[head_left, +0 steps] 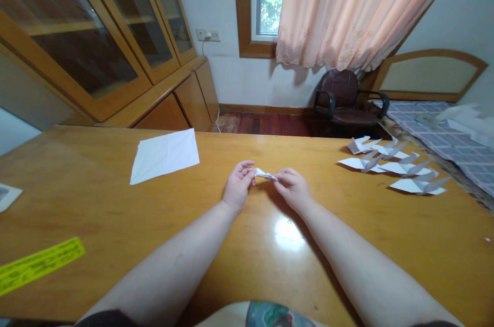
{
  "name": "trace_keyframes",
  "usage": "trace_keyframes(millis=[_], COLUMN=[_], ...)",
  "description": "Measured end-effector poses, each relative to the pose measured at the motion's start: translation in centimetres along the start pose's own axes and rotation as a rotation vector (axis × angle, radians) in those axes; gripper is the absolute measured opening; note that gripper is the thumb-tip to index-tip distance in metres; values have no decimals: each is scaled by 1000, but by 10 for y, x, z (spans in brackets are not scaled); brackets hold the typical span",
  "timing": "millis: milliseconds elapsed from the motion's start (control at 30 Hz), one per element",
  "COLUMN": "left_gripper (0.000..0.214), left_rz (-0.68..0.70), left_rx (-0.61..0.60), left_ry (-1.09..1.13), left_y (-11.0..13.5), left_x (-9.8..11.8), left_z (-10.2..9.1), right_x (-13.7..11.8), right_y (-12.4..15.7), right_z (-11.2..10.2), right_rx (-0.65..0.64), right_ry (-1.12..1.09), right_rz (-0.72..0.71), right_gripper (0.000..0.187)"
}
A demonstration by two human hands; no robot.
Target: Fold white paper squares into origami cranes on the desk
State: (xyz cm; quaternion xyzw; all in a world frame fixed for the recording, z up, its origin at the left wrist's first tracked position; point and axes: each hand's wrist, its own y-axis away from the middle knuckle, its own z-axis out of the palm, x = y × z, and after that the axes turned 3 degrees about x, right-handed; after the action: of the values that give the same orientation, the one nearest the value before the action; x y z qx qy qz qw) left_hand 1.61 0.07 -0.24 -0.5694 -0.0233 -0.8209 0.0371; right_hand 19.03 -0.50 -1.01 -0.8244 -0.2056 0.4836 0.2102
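Between my two hands is a small, narrow piece of folded white paper [265, 175], raised a little over the middle of the wooden table [247, 265]. My left hand [238, 185] pinches its left end between thumb and fingers. At its right end, my right hand [294, 188] grips the tip with thumb and fingertips. The finer folds are too small to make out. To the left lies a white sheet of paper [165, 156]. Several folded white paper cranes [405, 167] stand in a cluster on the right side of the table.
A yellow strip with dark print [42, 265] shows at the lower left, and a pale card [7, 197] at the left edge. Beyond the table are a glass-door cabinet [154, 90], an office chair [343, 98] and a bed [436, 131].
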Motion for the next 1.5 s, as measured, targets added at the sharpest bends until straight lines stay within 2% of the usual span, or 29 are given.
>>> trace_keyframes(millis=[233, 333, 500, 700, 967, 1300, 1500], left_gripper=[29, 30, 28, 24, 31, 21, 18], left_rz=[-25, -23, 75, 178, 125, 64, 54], left_rx=[-42, -54, -43, -46, -15, -29, -10], left_ry=[-26, -81, -188, -278, -287, -252, -243], left_y=[-1, 0, 3, 3, 2, 0, 0], left_x=[-2, -1, 2, -4, -4, -1, -3], left_z=[1, 2, 2, -4, -1, -1, -2], right_x=[-5, -6, -8, -9, -6, -5, -4], right_y=[-2, -2, 0, -1, 2, 3, 5], right_z=[1, 1, 1, 2, 3, 6, 9], right_rx=[-46, -64, -104, -112, -140, -164, -171], right_ry=[-41, -25, -28, -65, -132, -247, -357], right_rz=[5, 48, 90, 109, 187, 309, 462], right_gripper=[10, 13, 23, 22, 21, 22, 23])
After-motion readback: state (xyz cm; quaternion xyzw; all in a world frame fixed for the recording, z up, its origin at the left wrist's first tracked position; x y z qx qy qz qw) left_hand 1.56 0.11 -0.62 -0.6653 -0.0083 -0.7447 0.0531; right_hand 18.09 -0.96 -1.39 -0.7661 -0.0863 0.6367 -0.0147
